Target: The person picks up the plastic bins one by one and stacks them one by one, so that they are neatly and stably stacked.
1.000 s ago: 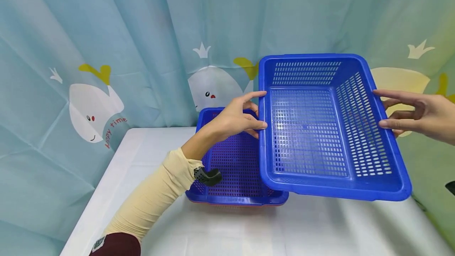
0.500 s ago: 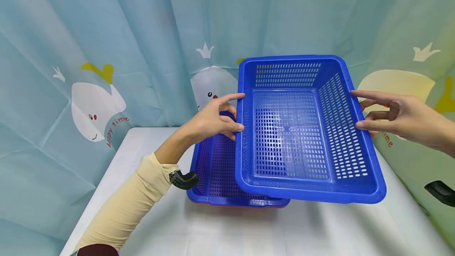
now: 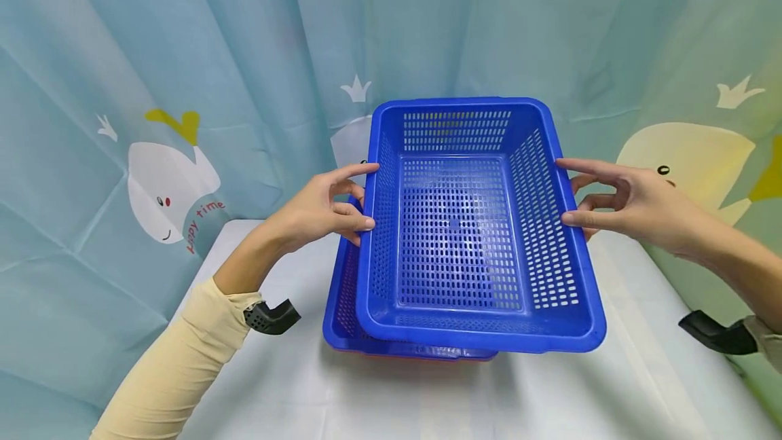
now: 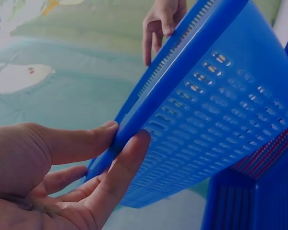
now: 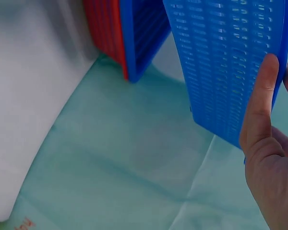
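Both hands hold a blue plastic basket (image 3: pixel 453 223) with slotted walls, its open top facing the head camera. My left hand (image 3: pixel 318 209) grips the left rim, and in the left wrist view the thumb and fingers (image 4: pixel 127 160) pinch it from both sides. On the opposite rim, my right hand (image 3: pixel 632 206) grips with thumb and fingers. Below and behind the held basket is a second blue basket (image 3: pixel 343 339), mostly covered in the head view. It sits nested in a red basket (image 5: pixel 104 33), whose side shows in the right wrist view.
The nested baskets stand on a white-covered table (image 3: pixel 275 386). A light blue curtain (image 3: pixel 256 53) printed with whales hangs behind and at the sides. Dark curved pieces are strapped at both wrists, the left one (image 3: pixel 275 318) near the nested baskets.
Both hands have carried the blue basket leftward, from right of the nested baskets to over them. It now hides most of the lower blue basket.
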`<control>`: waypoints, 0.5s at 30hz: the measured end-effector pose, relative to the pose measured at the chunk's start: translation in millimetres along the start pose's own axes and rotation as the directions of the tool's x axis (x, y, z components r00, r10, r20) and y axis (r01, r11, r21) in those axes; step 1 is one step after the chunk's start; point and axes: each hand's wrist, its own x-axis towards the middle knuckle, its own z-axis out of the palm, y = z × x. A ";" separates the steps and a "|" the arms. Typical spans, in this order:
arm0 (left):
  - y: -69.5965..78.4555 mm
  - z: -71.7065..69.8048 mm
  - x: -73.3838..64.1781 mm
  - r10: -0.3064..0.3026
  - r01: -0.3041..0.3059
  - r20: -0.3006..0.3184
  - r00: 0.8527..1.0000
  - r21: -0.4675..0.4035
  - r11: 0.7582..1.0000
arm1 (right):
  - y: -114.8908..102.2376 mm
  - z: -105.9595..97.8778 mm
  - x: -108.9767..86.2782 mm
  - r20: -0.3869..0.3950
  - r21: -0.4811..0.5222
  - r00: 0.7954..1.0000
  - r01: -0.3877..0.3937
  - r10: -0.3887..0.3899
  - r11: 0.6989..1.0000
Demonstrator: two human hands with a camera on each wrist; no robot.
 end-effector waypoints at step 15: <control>-3.8 -4.8 -1.6 0.000 0.000 0.032 0.999 0.002 1.000 | -9.5 1.0 -4.3 0.008 0.068 1.000 -0.016 0.015 0.998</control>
